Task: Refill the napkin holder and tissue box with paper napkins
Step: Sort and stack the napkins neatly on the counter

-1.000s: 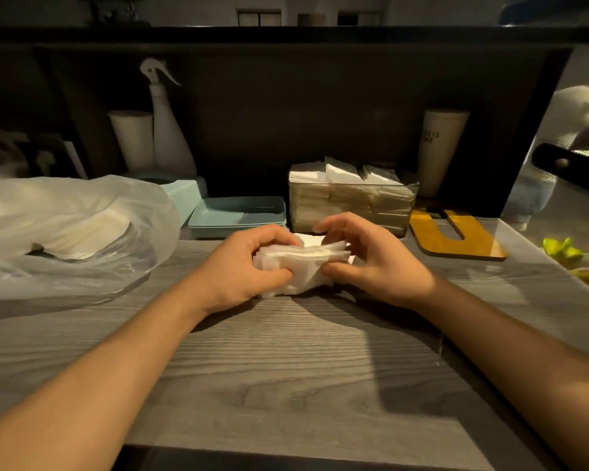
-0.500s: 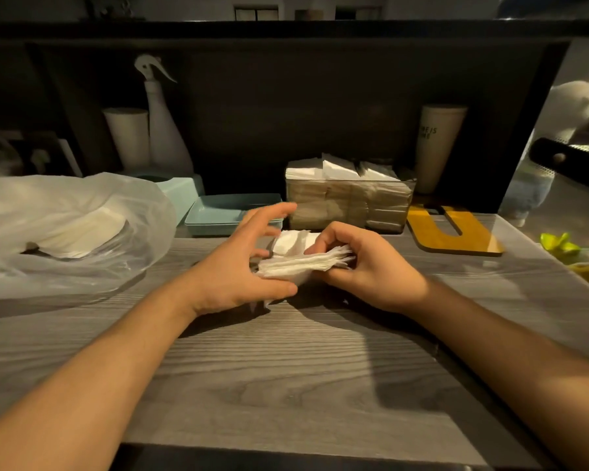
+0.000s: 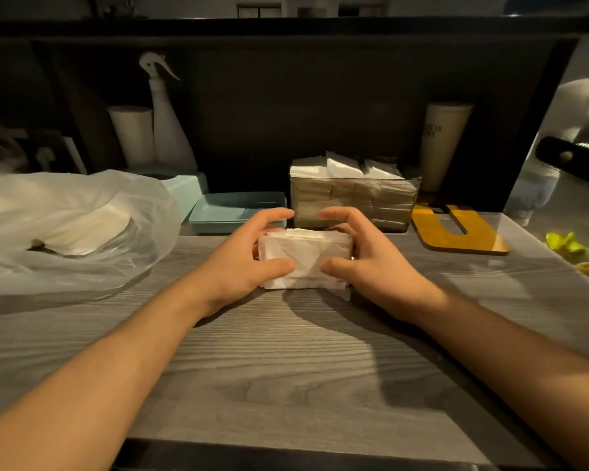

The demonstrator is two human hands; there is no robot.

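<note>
Napkin stack (image 3: 306, 256), white, folded paper, stands on the grey wood-grain counter (image 3: 286, 368) directly in front of the clear napkin holder (image 3: 354, 202). Left hand (image 3: 242, 260) grips the stack's left end, thumb on the near face, fingers curled over the far side. Right hand (image 3: 371, 263) grips the right end in mirror fashion, thumb on the near face, fingers arched over the top. Napkin holder, transparent and rectangular, is packed with upright folded napkins whose white tops rise above its rim. Pale blue tray (image 3: 238, 210) lies just left of the holder. Yellow wooden board (image 3: 456, 232) with a slot cut in it lies just right of the holder. Tall beige cup (image 3: 444, 144) with printed lettering stands behind the holder, to its right. White spray bottle (image 3: 169, 124) and white paper roll (image 3: 131, 134) stand well left of the holder, against the dark back panel. Clear plastic bag (image 3: 75, 226) holding more white napkins lies far left of the holder on the counter. Yellow-green crumpled item (image 3: 568, 243), kind unclear, lies far right of the holder.
</note>
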